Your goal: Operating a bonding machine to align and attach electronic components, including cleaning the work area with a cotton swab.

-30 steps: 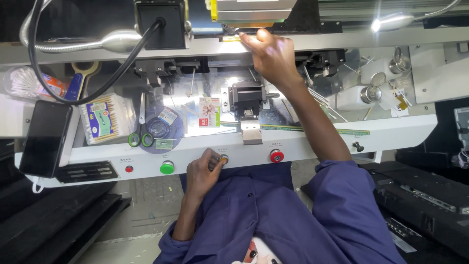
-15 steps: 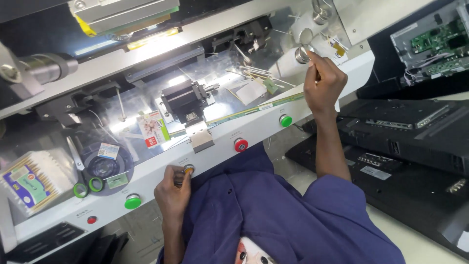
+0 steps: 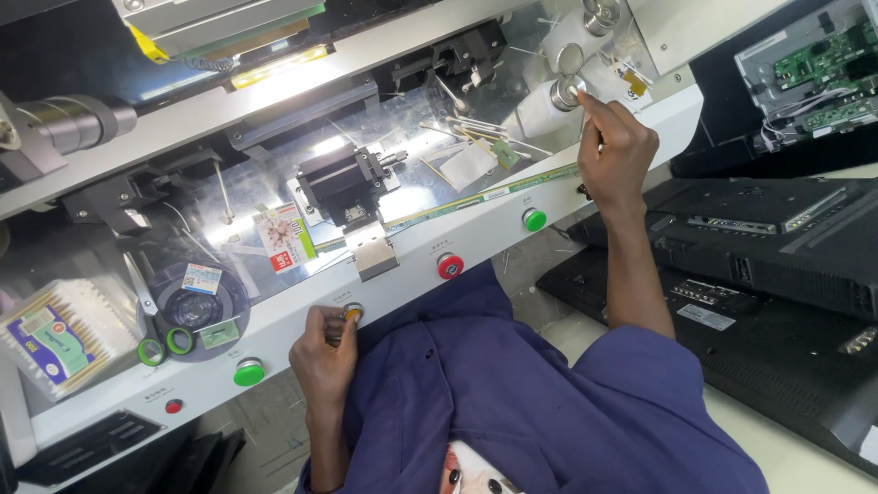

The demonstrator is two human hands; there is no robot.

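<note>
My left hand (image 3: 327, 352) pinches a small amber knob (image 3: 353, 314) on the white front panel (image 3: 302, 329) of a bench machine. My right hand (image 3: 617, 151) reaches up to the machine's right end, its fingertips closed on a round silver knob (image 3: 569, 90). Between my hands sits a black clamp head (image 3: 343, 183) above a lit metal deck. A long thin green circuit strip (image 3: 494, 194) lies along the deck's front edge. My blue work shirt (image 3: 512, 402) fills the lower middle.
The panel carries green buttons (image 3: 248, 372) (image 3: 534, 220) and red buttons (image 3: 449, 266) (image 3: 174, 406). Green-handled scissors (image 3: 160, 343), a dark round reel (image 3: 197, 306) and a box of cotton swabs (image 3: 59, 334) lie at the left. Black screen panels (image 3: 759, 265) are stacked at the right, with a green circuit board (image 3: 819, 64) above them.
My right hand has come down from the machine's upper rail and across to the silver knob at the right end. The view has swung and tilted. My left hand stays on the amber knob.
</note>
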